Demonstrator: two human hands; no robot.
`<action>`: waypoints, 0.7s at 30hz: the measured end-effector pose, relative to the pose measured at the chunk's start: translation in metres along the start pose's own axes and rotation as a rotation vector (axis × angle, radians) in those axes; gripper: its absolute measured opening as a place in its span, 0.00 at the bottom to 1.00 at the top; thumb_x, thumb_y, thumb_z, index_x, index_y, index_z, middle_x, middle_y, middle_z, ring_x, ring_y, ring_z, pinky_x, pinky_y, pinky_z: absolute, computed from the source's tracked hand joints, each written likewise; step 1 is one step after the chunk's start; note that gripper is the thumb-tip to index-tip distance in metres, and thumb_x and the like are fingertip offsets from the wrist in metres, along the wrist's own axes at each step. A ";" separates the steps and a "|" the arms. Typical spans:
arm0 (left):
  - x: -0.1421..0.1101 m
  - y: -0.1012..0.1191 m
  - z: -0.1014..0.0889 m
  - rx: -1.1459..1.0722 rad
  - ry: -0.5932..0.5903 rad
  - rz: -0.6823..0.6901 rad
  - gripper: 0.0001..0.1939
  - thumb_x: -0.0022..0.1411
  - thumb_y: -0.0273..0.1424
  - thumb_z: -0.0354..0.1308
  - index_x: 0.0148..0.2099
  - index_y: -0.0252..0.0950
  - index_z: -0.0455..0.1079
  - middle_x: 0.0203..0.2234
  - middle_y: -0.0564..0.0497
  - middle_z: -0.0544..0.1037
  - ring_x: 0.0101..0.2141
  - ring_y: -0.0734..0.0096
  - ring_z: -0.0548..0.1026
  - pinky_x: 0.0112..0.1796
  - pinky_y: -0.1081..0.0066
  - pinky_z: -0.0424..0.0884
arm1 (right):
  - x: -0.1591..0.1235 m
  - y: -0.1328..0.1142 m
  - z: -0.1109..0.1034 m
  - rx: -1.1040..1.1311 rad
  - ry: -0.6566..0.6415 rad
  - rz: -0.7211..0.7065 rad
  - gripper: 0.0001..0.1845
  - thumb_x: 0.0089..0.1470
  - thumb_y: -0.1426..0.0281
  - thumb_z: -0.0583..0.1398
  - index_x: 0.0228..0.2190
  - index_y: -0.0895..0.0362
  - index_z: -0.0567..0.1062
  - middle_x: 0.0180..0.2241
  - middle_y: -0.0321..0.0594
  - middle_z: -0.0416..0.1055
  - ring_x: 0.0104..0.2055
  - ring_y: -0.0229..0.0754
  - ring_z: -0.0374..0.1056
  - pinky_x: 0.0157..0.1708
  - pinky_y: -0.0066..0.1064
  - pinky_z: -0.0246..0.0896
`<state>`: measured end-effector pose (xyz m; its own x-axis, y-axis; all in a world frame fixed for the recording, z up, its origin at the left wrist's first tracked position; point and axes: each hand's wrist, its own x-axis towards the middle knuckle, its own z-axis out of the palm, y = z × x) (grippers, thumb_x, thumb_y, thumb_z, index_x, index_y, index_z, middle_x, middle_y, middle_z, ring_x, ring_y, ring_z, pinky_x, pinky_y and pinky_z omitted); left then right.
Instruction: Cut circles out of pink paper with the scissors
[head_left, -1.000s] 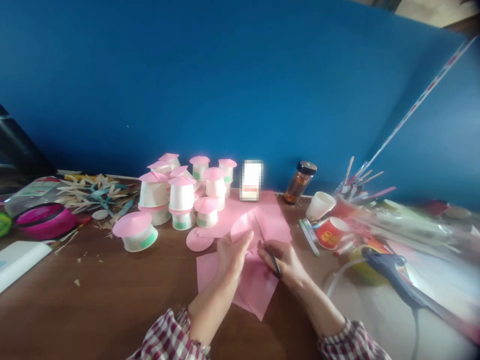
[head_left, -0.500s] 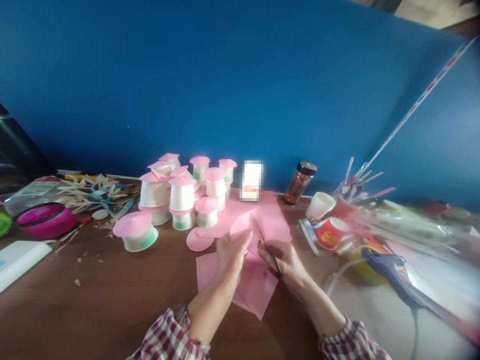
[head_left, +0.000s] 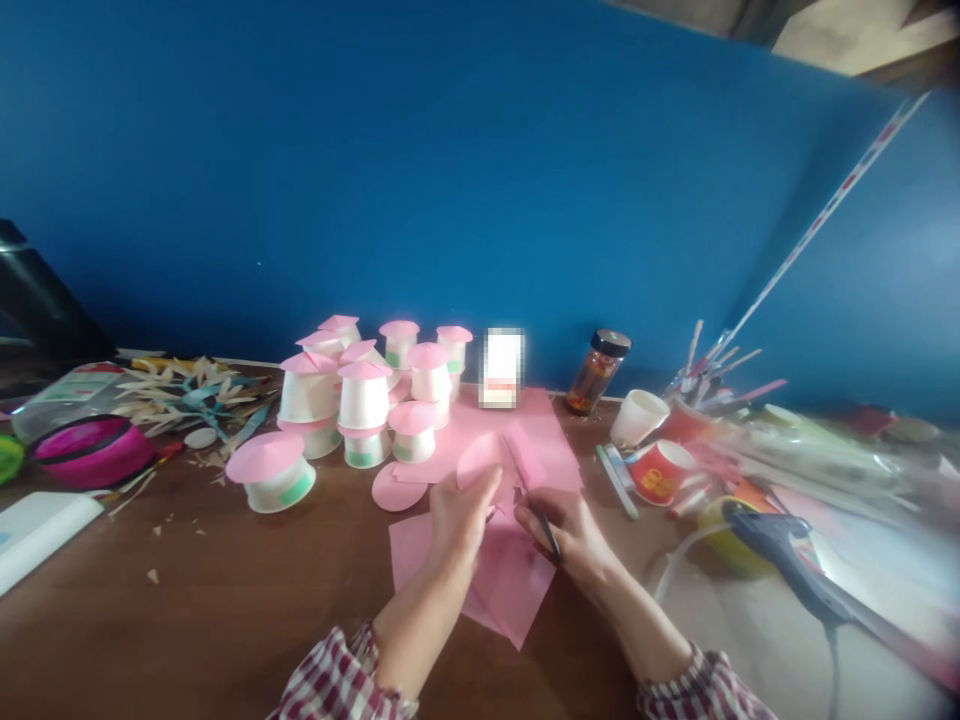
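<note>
My left hand [head_left: 463,517] is closed on a piece of pink paper [head_left: 478,462] with a rounded edge, thumb on top. My right hand [head_left: 566,527] is wrapped round dark-handled scissors [head_left: 550,537]; their blades point up and away along the paper's right side. Beneath both hands lie loose pink sheets [head_left: 514,600], and a larger pink sheet [head_left: 551,425] spreads behind them. A pink paper disc [head_left: 397,487] rests to the left of my left hand. Further left stand several white paper cups [head_left: 365,400] with pink cone tops, some stacked.
On the right are a glue gun [head_left: 780,545], a red paper cup [head_left: 661,472], a white cup [head_left: 639,417] and a dark-lidded jar [head_left: 598,372]. A blurred upright screen [head_left: 502,367] stands behind. Paper strips [head_left: 195,390] and a magenta bowl-like container [head_left: 94,452] lie left.
The view has tilted up slightly, so most things sit a little lower. My hands keep nearly the same pose, and the pink paper by the scissor blades has shifted slightly.
</note>
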<state>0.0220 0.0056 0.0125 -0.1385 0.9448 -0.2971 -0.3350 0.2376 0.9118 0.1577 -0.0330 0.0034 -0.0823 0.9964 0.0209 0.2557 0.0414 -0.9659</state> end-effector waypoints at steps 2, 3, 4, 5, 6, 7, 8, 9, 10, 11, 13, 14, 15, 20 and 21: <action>-0.001 -0.001 0.000 0.009 -0.011 0.015 0.16 0.42 0.35 0.67 0.32 0.27 0.76 0.22 0.41 0.79 0.23 0.60 0.76 0.23 0.68 0.71 | 0.000 0.000 0.000 0.013 -0.003 0.011 0.09 0.49 0.66 0.63 0.24 0.60 0.72 0.16 0.29 0.56 0.18 0.31 0.50 0.17 0.23 0.43; -0.001 -0.001 0.000 0.012 -0.017 0.023 0.16 0.43 0.35 0.67 0.32 0.28 0.76 0.23 0.42 0.79 0.24 0.59 0.76 0.23 0.68 0.71 | 0.001 0.001 0.001 0.018 -0.003 0.014 0.09 0.49 0.66 0.63 0.25 0.60 0.73 0.16 0.29 0.57 0.18 0.31 0.50 0.17 0.23 0.44; -0.002 -0.002 0.000 0.017 -0.021 0.033 0.16 0.44 0.36 0.66 0.32 0.28 0.75 0.22 0.42 0.78 0.25 0.59 0.76 0.23 0.68 0.71 | 0.001 0.000 0.001 0.022 -0.001 0.015 0.09 0.48 0.66 0.63 0.26 0.60 0.73 0.16 0.29 0.57 0.18 0.31 0.51 0.17 0.23 0.45; -0.003 -0.003 0.000 0.022 -0.018 0.041 0.15 0.44 0.36 0.66 0.32 0.28 0.75 0.22 0.43 0.78 0.25 0.59 0.76 0.23 0.67 0.71 | 0.001 0.000 0.001 0.027 0.001 0.014 0.10 0.48 0.65 0.63 0.26 0.60 0.73 0.17 0.29 0.58 0.18 0.31 0.51 0.17 0.23 0.45; -0.003 -0.003 0.000 0.025 -0.012 0.048 0.15 0.45 0.36 0.66 0.32 0.29 0.75 0.22 0.43 0.78 0.25 0.59 0.76 0.23 0.67 0.71 | 0.001 0.000 0.001 0.034 0.000 0.013 0.10 0.48 0.65 0.63 0.26 0.60 0.73 0.17 0.29 0.58 0.18 0.31 0.51 0.17 0.23 0.46; -0.004 -0.004 0.001 0.024 -0.008 0.055 0.14 0.45 0.36 0.65 0.32 0.29 0.75 0.22 0.44 0.78 0.25 0.59 0.76 0.23 0.68 0.71 | 0.002 0.000 0.001 0.041 -0.002 0.015 0.11 0.48 0.64 0.64 0.26 0.60 0.73 0.17 0.29 0.58 0.18 0.31 0.51 0.16 0.23 0.46; -0.004 -0.004 0.001 0.021 -0.005 0.056 0.14 0.45 0.35 0.65 0.33 0.30 0.75 0.23 0.44 0.78 0.25 0.59 0.76 0.24 0.68 0.71 | 0.002 0.000 0.001 0.050 -0.006 0.017 0.12 0.48 0.63 0.64 0.26 0.60 0.73 0.16 0.29 0.58 0.18 0.31 0.52 0.16 0.23 0.46; -0.004 -0.004 0.001 0.020 -0.003 0.052 0.14 0.45 0.35 0.66 0.33 0.30 0.75 0.23 0.44 0.79 0.25 0.59 0.76 0.24 0.68 0.71 | 0.002 0.000 0.001 0.059 -0.008 0.020 0.12 0.47 0.63 0.64 0.26 0.60 0.73 0.16 0.29 0.58 0.18 0.31 0.52 0.16 0.22 0.46; -0.003 -0.005 0.000 0.022 -0.002 0.045 0.15 0.44 0.35 0.66 0.33 0.29 0.75 0.23 0.43 0.79 0.25 0.59 0.76 0.24 0.68 0.71 | 0.002 0.000 0.001 0.067 -0.015 0.025 0.13 0.47 0.62 0.64 0.26 0.60 0.73 0.16 0.29 0.58 0.17 0.31 0.52 0.16 0.23 0.46; -0.002 -0.005 0.000 0.021 -0.002 0.040 0.15 0.43 0.35 0.67 0.33 0.29 0.75 0.23 0.43 0.79 0.25 0.59 0.77 0.25 0.67 0.71 | 0.002 0.001 0.001 0.075 -0.020 0.030 0.13 0.47 0.62 0.64 0.26 0.60 0.73 0.16 0.29 0.58 0.17 0.31 0.52 0.16 0.23 0.46; 0.000 -0.006 0.000 0.019 -0.006 0.049 0.17 0.42 0.35 0.68 0.33 0.28 0.75 0.24 0.42 0.79 0.26 0.58 0.77 0.25 0.68 0.71 | 0.002 0.002 0.001 0.084 -0.029 0.040 0.14 0.47 0.61 0.64 0.26 0.60 0.72 0.16 0.29 0.57 0.17 0.31 0.52 0.16 0.23 0.47; 0.001 -0.007 -0.001 0.015 -0.007 0.055 0.17 0.41 0.35 0.68 0.33 0.28 0.76 0.24 0.41 0.79 0.26 0.58 0.77 0.25 0.68 0.71 | 0.003 0.003 0.001 0.083 -0.031 0.043 0.14 0.48 0.60 0.64 0.26 0.60 0.72 0.16 0.29 0.57 0.17 0.31 0.51 0.16 0.23 0.46; 0.002 -0.008 -0.001 0.011 -0.008 0.058 0.18 0.41 0.36 0.68 0.34 0.28 0.76 0.24 0.41 0.79 0.26 0.58 0.77 0.25 0.68 0.71 | 0.003 0.004 0.000 0.078 -0.032 0.044 0.15 0.48 0.60 0.64 0.26 0.60 0.72 0.16 0.29 0.57 0.17 0.31 0.51 0.16 0.23 0.46; 0.006 -0.009 -0.001 0.008 -0.005 0.014 0.18 0.41 0.36 0.68 0.33 0.27 0.75 0.22 0.41 0.79 0.23 0.60 0.76 0.23 0.69 0.71 | 0.003 0.006 0.000 0.061 -0.025 0.015 0.14 0.49 0.60 0.63 0.25 0.60 0.71 0.16 0.28 0.55 0.17 0.31 0.49 0.16 0.23 0.43; 0.006 -0.009 0.000 0.009 -0.002 0.013 0.18 0.41 0.36 0.68 0.33 0.27 0.75 0.22 0.41 0.79 0.23 0.60 0.76 0.23 0.69 0.71 | 0.003 0.007 0.000 0.061 -0.024 0.008 0.14 0.49 0.60 0.63 0.25 0.59 0.71 0.16 0.28 0.55 0.17 0.31 0.49 0.16 0.23 0.43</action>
<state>0.0238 0.0090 0.0024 -0.1412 0.9483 -0.2843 -0.3250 0.2268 0.9181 0.1589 -0.0297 -0.0030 -0.1036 0.9946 0.0079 0.1977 0.0284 -0.9798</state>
